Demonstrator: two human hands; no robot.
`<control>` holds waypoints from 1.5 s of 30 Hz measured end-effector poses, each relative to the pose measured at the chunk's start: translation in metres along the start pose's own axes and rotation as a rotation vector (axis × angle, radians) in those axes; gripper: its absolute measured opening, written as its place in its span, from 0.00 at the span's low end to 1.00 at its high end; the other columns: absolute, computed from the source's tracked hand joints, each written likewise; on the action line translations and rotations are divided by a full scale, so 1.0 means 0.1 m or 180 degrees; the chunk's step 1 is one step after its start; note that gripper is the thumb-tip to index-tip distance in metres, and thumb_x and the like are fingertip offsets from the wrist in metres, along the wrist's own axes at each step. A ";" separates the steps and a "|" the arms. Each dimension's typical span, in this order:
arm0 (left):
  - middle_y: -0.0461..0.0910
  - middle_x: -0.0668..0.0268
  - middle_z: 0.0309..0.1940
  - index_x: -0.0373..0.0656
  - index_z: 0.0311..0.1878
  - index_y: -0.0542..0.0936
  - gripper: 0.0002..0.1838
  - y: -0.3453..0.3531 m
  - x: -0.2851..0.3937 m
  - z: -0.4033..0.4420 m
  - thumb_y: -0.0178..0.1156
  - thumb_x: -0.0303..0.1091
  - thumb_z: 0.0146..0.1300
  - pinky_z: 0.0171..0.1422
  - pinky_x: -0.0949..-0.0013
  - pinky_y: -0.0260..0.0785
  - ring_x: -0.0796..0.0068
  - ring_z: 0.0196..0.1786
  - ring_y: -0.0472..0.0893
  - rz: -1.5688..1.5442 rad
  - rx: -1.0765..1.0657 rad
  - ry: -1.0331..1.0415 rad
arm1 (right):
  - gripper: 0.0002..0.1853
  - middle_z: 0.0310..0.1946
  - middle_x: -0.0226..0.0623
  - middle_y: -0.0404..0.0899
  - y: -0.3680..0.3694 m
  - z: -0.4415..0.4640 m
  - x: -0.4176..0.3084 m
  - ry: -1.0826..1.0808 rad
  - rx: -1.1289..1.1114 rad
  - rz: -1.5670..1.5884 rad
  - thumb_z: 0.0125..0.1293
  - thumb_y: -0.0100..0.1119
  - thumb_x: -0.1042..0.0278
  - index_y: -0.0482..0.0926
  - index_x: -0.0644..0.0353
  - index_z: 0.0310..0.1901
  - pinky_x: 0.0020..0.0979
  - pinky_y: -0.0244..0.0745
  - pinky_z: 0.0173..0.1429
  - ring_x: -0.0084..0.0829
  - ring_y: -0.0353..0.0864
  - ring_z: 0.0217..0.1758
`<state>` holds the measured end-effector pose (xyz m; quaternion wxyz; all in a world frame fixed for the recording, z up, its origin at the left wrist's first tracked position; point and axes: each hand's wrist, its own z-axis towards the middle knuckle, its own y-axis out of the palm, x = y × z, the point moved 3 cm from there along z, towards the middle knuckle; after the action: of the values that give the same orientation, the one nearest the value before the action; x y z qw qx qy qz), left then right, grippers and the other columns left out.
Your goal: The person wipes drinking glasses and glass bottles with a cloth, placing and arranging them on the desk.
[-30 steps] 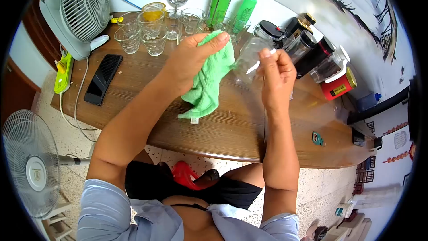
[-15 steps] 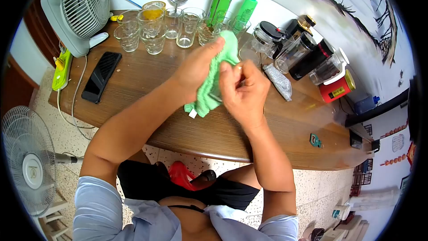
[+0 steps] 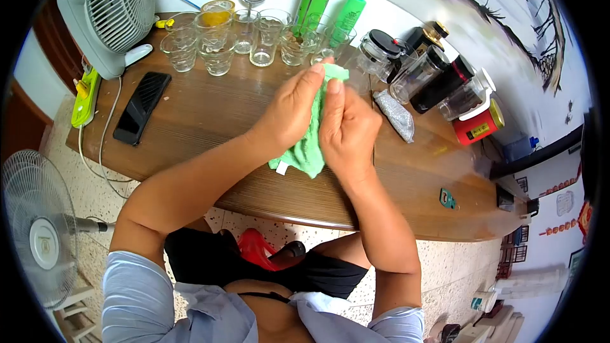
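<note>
A light green cloth with a small white tag hangs between my two hands above the wooden table. My left hand is closed on its left side, thumb pointing up. From the right, my right hand grips the same cloth with curled fingers and a raised thumb. Whether something is wrapped inside the cloth is hidden by the hands. Just beyond them stand several clear drinking glasses, and a glass teapot with a black lid is to the right of these.
A black phone lies at left near a grey fan and a green power strip. At right are a silver pouch, a black flask and a red tin. A green pump bottle stands behind the glasses.
My hands have turned and drawn closer together, with both thumbs now upright. The cloth's upper end has dropped lower, and its lower end hangs wider below the hands.
</note>
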<state>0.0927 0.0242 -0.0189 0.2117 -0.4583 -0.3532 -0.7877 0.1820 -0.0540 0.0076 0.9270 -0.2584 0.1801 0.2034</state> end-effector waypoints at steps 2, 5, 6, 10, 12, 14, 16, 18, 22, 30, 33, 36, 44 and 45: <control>0.86 0.61 0.52 0.37 0.60 0.83 0.29 -0.07 0.03 0.02 0.43 0.54 0.88 0.62 0.64 0.76 0.73 0.52 0.83 -0.0609 0.0004 -0.0688 | 0.23 0.17 0.46 0.71 0.00 -0.07 -0.09 -0.0214 -0.0151 -0.0041 0.81 0.62 0.67 0.72 0.60 0.22 0.46 0.66 0.25 0.49 0.72 0.18; 0.86 0.61 0.52 0.38 0.62 0.82 0.29 -0.05 0.03 -0.02 0.46 0.55 0.87 0.61 0.62 0.79 0.72 0.51 0.85 -0.0788 0.0185 -0.1005 | 0.23 0.16 0.45 0.71 -0.03 -0.02 -0.07 -0.0494 0.0085 -0.0256 0.79 0.64 0.67 0.72 0.59 0.21 0.46 0.66 0.25 0.48 0.73 0.17; 0.86 0.61 0.52 0.37 0.64 0.82 0.29 -0.02 0.00 -0.04 0.46 0.55 0.87 0.60 0.62 0.80 0.71 0.52 0.85 -0.0801 0.0249 -0.1086 | 0.23 0.16 0.45 0.71 -0.05 0.01 -0.03 -0.0517 0.0164 -0.0328 0.78 0.64 0.67 0.72 0.59 0.21 0.46 0.66 0.25 0.48 0.73 0.17; 0.81 0.56 0.65 0.34 0.74 0.73 0.36 0.15 -0.08 -0.20 0.39 0.59 0.89 0.75 0.62 0.69 0.69 0.68 0.78 0.0385 -0.0364 -0.0644 | 0.26 0.17 0.40 0.64 -0.20 0.22 0.07 0.0071 0.0685 -0.0434 0.86 0.55 0.63 0.73 0.64 0.25 0.37 0.58 0.25 0.26 0.59 0.20; 0.80 0.52 0.62 0.33 0.74 0.70 0.37 0.19 -0.07 -0.22 0.36 0.61 0.88 0.73 0.59 0.68 0.63 0.66 0.78 0.1188 -0.0211 -0.0035 | 0.26 0.17 0.39 0.63 -0.22 0.22 0.12 0.0254 0.0616 -0.0319 0.87 0.54 0.62 0.73 0.64 0.25 0.36 0.58 0.25 0.23 0.58 0.21; 0.82 0.48 0.49 0.35 0.65 0.75 0.36 0.18 -0.08 -0.20 0.38 0.63 0.87 0.63 0.54 0.73 0.56 0.53 0.81 0.1300 -0.0025 0.0519 | 0.25 0.17 0.41 0.66 -0.18 0.17 0.12 0.0233 0.0462 -0.0188 0.86 0.55 0.62 0.74 0.64 0.25 0.38 0.61 0.26 0.30 0.62 0.20; 0.84 0.52 0.49 0.34 0.61 0.78 0.35 0.06 -0.02 -0.10 0.37 0.61 0.88 0.63 0.58 0.74 0.61 0.54 0.83 0.1128 -0.0089 0.0190 | 0.24 0.16 0.48 0.71 -0.10 0.08 0.05 -0.0002 0.0226 -0.0050 0.84 0.58 0.62 0.75 0.64 0.25 0.43 0.66 0.25 0.47 0.70 0.17; 0.85 0.56 0.54 0.35 0.63 0.80 0.34 -0.09 -0.05 0.01 0.37 0.57 0.90 0.69 0.63 0.74 0.68 0.60 0.83 0.0833 -0.0215 -0.0372 | 0.24 0.15 0.46 0.69 -0.08 0.04 -0.03 -0.0157 0.0101 0.0112 0.82 0.59 0.64 0.74 0.63 0.23 0.42 0.63 0.24 0.45 0.68 0.16; 0.87 0.60 0.46 0.39 0.56 0.83 0.29 -0.12 -0.07 0.04 0.47 0.59 0.86 0.59 0.62 0.80 0.70 0.48 0.86 -0.1600 -0.0364 -0.1512 | 0.24 0.15 0.43 0.68 -0.12 0.00 -0.10 -0.0327 -0.0033 0.0372 0.79 0.63 0.70 0.71 0.61 0.20 0.40 0.61 0.23 0.42 0.66 0.15; 0.87 0.64 0.47 0.44 0.60 0.82 0.30 0.16 -0.21 -0.21 0.43 0.61 0.87 0.59 0.62 0.81 0.71 0.48 0.86 -0.1047 -0.0105 -0.1703 | 0.24 0.16 0.37 0.65 -0.27 0.20 0.14 -0.0196 0.0704 -0.0262 0.83 0.59 0.67 0.72 0.62 0.23 0.37 0.57 0.24 0.33 0.62 0.18; 0.85 0.63 0.53 0.37 0.66 0.77 0.34 0.21 -0.26 -0.21 0.38 0.61 0.88 0.67 0.68 0.76 0.75 0.56 0.82 0.0470 -0.0055 -0.0403 | 0.25 0.16 0.31 0.65 -0.28 0.20 0.20 -0.0059 0.0641 -0.0357 0.85 0.57 0.64 0.74 0.65 0.25 0.33 0.57 0.25 0.22 0.58 0.22; 0.83 0.64 0.56 0.35 0.64 0.78 0.34 0.16 -0.06 -0.17 0.36 0.58 0.90 0.68 0.70 0.73 0.78 0.61 0.79 0.0724 -0.0140 0.0114 | 0.24 0.16 0.39 0.67 -0.12 0.08 0.08 -0.0219 0.0258 -0.0317 0.85 0.57 0.65 0.75 0.65 0.26 0.36 0.60 0.25 0.26 0.59 0.20; 0.86 0.58 0.54 0.38 0.62 0.81 0.29 -0.02 0.00 0.00 0.43 0.56 0.87 0.66 0.58 0.78 0.65 0.56 0.86 -0.1612 -0.0122 -0.1441 | 0.23 0.15 0.42 0.68 -0.16 0.02 -0.13 -0.0753 0.0078 0.0099 0.78 0.63 0.69 0.71 0.59 0.20 0.42 0.61 0.23 0.44 0.69 0.16; 0.86 0.58 0.55 0.39 0.62 0.81 0.29 -0.01 -0.06 0.00 0.43 0.57 0.87 0.67 0.58 0.78 0.65 0.56 0.86 -0.1697 -0.0183 -0.1565 | 0.23 0.15 0.41 0.67 -0.19 0.04 -0.10 -0.0768 0.0110 0.0110 0.78 0.63 0.69 0.71 0.60 0.20 0.42 0.60 0.23 0.43 0.68 0.16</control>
<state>0.0945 0.0249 -0.0248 -0.1053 -0.5315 -0.4783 -0.6911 0.1836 -0.0691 0.0230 0.9426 -0.2129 0.0751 0.2460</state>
